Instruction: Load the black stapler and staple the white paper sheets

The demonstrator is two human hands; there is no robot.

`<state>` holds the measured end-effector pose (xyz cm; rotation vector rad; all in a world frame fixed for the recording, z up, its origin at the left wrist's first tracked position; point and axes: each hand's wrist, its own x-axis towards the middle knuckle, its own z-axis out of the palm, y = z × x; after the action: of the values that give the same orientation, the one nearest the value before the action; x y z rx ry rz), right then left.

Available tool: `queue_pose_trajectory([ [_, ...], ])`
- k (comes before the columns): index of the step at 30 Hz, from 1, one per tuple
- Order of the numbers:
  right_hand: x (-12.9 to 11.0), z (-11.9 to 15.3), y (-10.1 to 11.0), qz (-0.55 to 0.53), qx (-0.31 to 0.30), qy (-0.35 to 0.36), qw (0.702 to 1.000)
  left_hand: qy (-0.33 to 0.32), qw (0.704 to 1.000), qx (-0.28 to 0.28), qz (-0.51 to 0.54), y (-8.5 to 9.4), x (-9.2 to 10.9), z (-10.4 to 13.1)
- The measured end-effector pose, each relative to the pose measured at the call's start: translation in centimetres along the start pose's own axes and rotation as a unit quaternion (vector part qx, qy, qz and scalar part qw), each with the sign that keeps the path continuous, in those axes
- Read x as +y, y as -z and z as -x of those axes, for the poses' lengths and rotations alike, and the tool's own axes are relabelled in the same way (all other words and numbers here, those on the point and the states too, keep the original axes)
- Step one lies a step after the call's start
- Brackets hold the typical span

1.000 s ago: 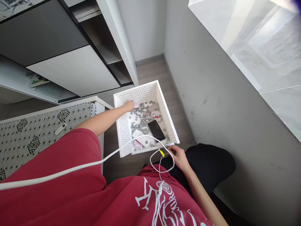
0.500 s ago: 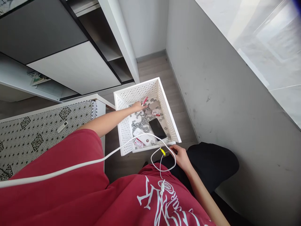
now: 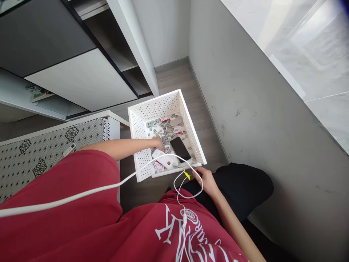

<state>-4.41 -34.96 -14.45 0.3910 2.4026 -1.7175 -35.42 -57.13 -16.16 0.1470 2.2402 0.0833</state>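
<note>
A white perforated basket [image 3: 191, 127] stands on the floor in front of me. My left hand [image 3: 158, 143] is down inside it at the left, fingers bunched and pointing down among small grey pieces [image 3: 166, 139], just above a white flat box [image 3: 156, 153]. What its fingertips hold, if anything, is hidden. At the near right corner, my right hand [image 3: 205, 180] has its fingers curled on the basket's front rim. Inside also lie a black phone [image 3: 180, 148], a white rounded device [image 3: 168, 161] and small red-and-white boxes [image 3: 178, 130].
A white cable [image 3: 109, 188] with a yellow tag [image 3: 187, 175] loops across the basket's near side. On the left is a bench [image 3: 89, 134] with a patterned cloth and a remote [image 3: 69, 149]. A cabinet [image 3: 81, 80] stands behind, a grey wall [image 3: 245, 109] right.
My left hand has let go of a small red-and-white box, which lies at the back of the basket. The hand has moved nearer to me. My right hand stays at the rim.
</note>
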Motion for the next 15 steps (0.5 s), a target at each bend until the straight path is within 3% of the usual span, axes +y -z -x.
queue_pose_trajectory([
  [3,0.1,0.0,0.0,-0.003,0.005,0.002,1.0,0.024,0.999,0.001,-0.03,0.3,0.4,0.3],
  [7,0.2,0.0,0.1,-0.01,0.008,0.001,1.0,0.002,1.0,0.026,-0.015,1.4,1.4,0.3],
  [15,0.0,0.1,0.3,-0.022,0.007,-0.017,1.0,-0.005,0.986,0.049,0.157,3.6,2.4,-0.4],
])
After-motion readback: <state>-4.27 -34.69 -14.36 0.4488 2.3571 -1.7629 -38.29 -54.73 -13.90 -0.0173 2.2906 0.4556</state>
